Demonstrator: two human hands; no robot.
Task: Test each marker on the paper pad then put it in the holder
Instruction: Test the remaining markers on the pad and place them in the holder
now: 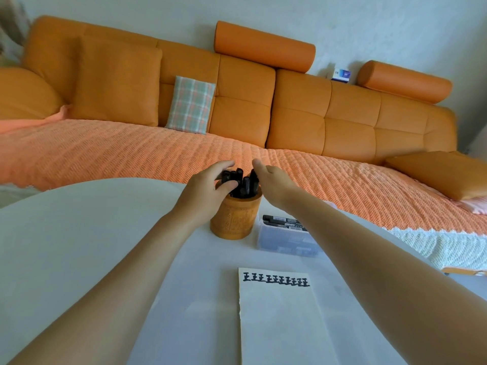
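Note:
A round wooden holder stands on the white table, filled with several black markers standing upright. My left hand reaches over the holder's left side, its thumb and fingers curled round the marker tops. My right hand hovers at the right of the markers with fingers relaxed; whether it touches them cannot be told. A clear plastic box to the right of the holder carries more black markers lying flat. The paper pad lies near me, with a row of black test marks along its top.
The white table has a rounded far edge. Behind it runs an orange sofa with an orange woven cover, a plaid cushion and bolsters. An orange object shows at the table's right edge.

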